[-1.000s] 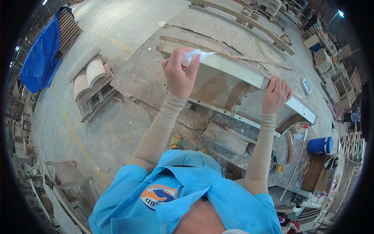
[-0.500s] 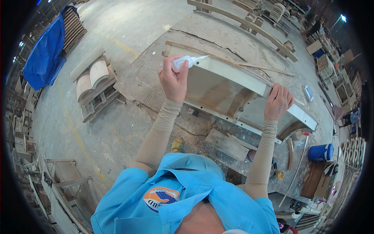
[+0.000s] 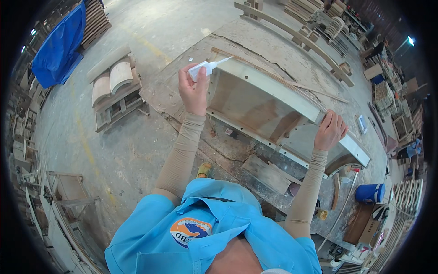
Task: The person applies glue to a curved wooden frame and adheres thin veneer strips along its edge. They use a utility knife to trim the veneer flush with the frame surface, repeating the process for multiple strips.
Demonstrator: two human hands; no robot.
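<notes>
My left hand [image 3: 193, 91] is closed round a small white squeeze bottle [image 3: 199, 71] with a long thin nozzle. The nozzle points up and to the right, its tip close to the far left end of a long wooden frame piece [image 3: 273, 88]. Pale edges with dark round holes run along this frame, and its inner panel is brownish. Over the frame's top rail, towards its right end, my right hand [image 3: 331, 131] is curled with its fingers gripping the edge. Whether the nozzle tip touches the wood I cannot tell.
Curved wooden parts [image 3: 119, 75] rest on a stand at the left, near a blue tarp [image 3: 59, 50] over stacked wood. Loose boards [image 3: 266, 173] lie below the frame. A blue bucket [image 3: 370, 193] stands at the right, and a long curved beam [image 3: 296, 36] lies beyond.
My left hand with the bottle has shifted left and slightly down relative to the frame's end. My right hand still grips the rail. The whole view has tilted slightly.
</notes>
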